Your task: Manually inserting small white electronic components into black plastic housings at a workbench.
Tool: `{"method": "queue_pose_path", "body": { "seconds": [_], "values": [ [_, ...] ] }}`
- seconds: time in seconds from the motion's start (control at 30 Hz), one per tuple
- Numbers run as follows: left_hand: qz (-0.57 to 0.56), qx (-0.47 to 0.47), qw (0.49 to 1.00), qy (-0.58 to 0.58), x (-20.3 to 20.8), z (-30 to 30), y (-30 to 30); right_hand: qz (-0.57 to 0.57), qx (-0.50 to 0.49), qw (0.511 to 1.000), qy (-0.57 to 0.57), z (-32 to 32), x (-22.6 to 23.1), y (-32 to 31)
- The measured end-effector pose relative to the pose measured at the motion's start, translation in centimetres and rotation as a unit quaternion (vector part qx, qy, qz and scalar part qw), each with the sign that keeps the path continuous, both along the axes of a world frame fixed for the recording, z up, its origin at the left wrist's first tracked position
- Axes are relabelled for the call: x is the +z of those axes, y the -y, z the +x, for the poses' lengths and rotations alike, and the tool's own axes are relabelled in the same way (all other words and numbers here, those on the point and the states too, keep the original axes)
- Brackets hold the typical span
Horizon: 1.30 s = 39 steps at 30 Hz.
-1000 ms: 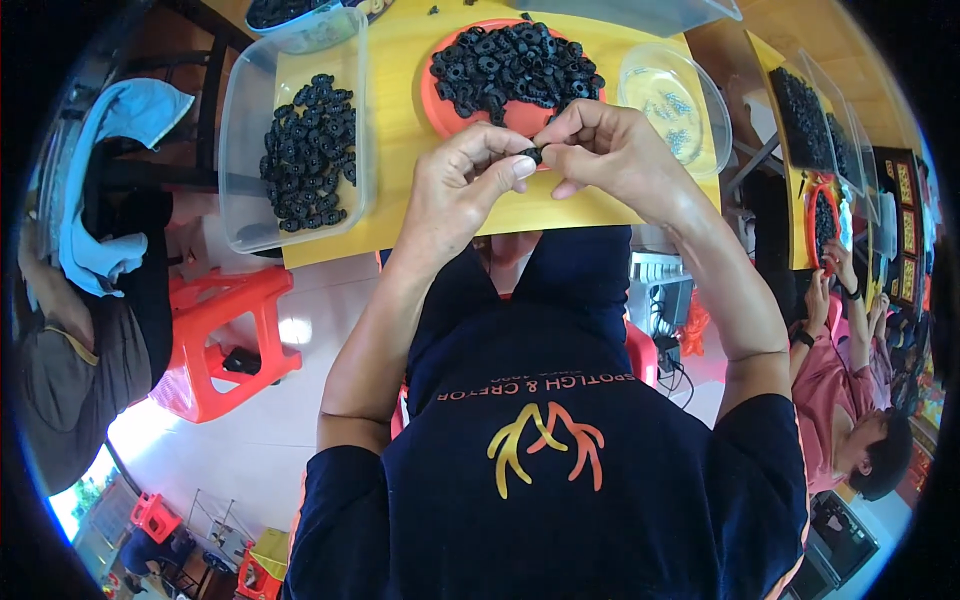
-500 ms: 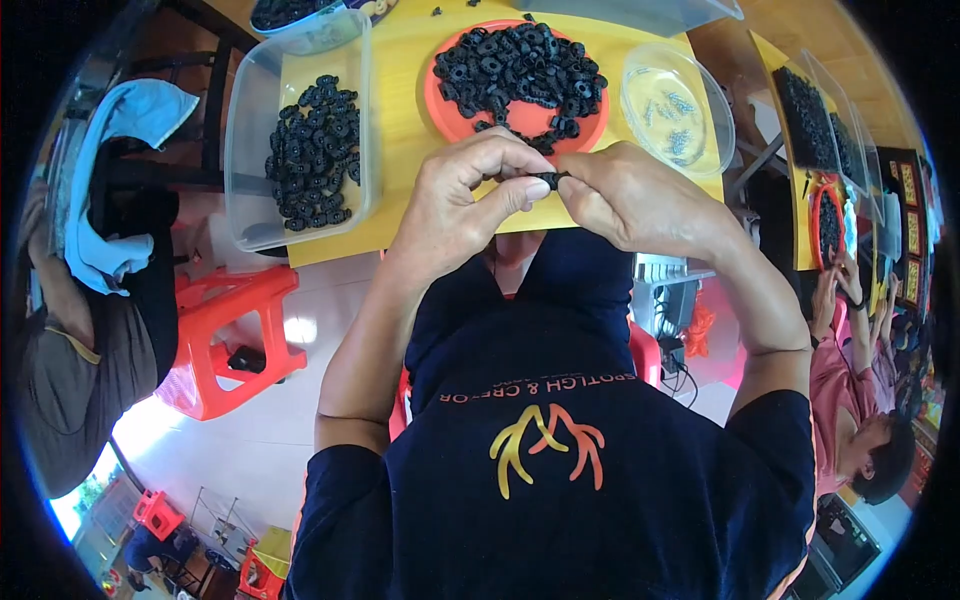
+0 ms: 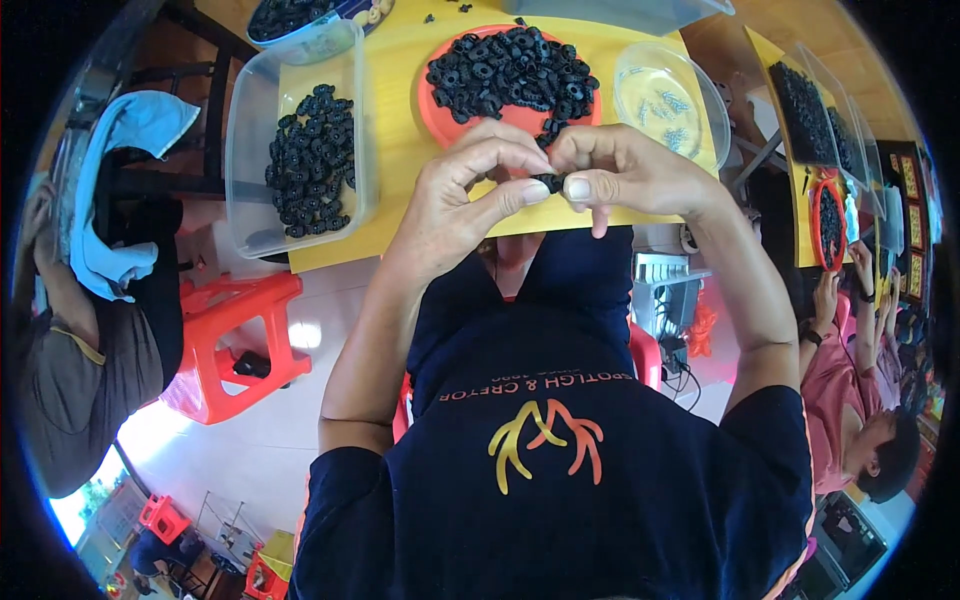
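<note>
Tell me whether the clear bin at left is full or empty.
Neither: the bin is partly filled. Black parts lie in it, leaving some of its bottom uncovered.

Bare yellow table lies between the clear rectangular tub and the orange plate, so my left hand can pass forward there. To my right, the round clear container leaves only a sliver beside the plate, and a translucent bin blocks the way beyond both.
</note>
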<state>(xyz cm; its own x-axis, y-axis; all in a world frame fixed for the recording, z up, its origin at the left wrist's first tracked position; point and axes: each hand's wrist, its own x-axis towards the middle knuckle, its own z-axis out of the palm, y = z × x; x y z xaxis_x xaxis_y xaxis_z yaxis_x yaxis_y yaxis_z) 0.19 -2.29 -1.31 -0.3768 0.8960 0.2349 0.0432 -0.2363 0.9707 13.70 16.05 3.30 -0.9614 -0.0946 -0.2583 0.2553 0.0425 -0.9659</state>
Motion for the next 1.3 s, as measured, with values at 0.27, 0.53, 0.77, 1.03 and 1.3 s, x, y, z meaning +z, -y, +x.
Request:
{"method": "queue_pose_path", "body": {
  "seconds": [0.27,0.53,0.77,1.03,1.3],
  "values": [
    [0.077,0.037,0.989,-0.118,0.5,0.5,-0.4,-0.422,-0.092,0.902,0.016,0.7,-4.0,2.3],
    [0.056,0.128,0.959,-0.248,1.4,1.3,-0.2,-0.521,-0.08,0.85,0.004,0.4,-4.6,3.9],
    [0.048,0.115,0.956,-0.264,1.6,1.3,0.0,-0.487,-0.12,0.865,0.02,0.7,-3.7,4.4],
    [0.045,0.102,0.952,-0.284,1.9,1.8,1.1,-0.484,-0.135,0.864,-0.003,1.2,-3.8,6.1],
    [-0.032,0.078,0.96,-0.267,1.8,1.8,3.4,-0.485,-0.12,0.864,0.07,0.9,-2.8,7.2]
  ]
}}
